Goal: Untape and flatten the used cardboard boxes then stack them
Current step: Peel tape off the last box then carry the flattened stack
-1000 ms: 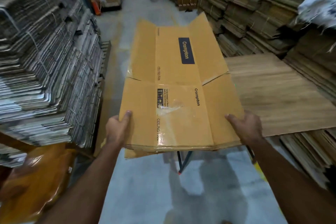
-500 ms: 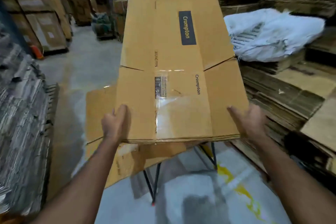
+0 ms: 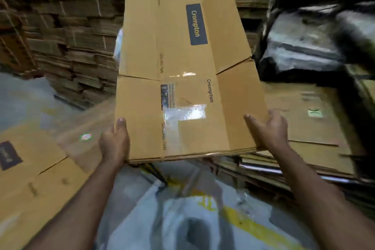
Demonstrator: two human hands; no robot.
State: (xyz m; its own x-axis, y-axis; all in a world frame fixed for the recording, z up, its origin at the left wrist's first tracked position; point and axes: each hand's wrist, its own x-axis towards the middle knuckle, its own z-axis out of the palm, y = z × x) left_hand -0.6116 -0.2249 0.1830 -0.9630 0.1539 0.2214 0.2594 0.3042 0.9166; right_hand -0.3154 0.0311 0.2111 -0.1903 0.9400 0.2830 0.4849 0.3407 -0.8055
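both hands carry flattened box rightward, toward cardboard stack.

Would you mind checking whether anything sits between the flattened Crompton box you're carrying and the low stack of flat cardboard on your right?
Nothing visible does. The flattened Crompton box is held by the left hand and right hand, and the top sheet of the low stack beside it looks bare, though the picture is motion-blurred.

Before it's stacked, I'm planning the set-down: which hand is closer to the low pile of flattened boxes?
Right hand: it grips the flattened box directly over the low pile.
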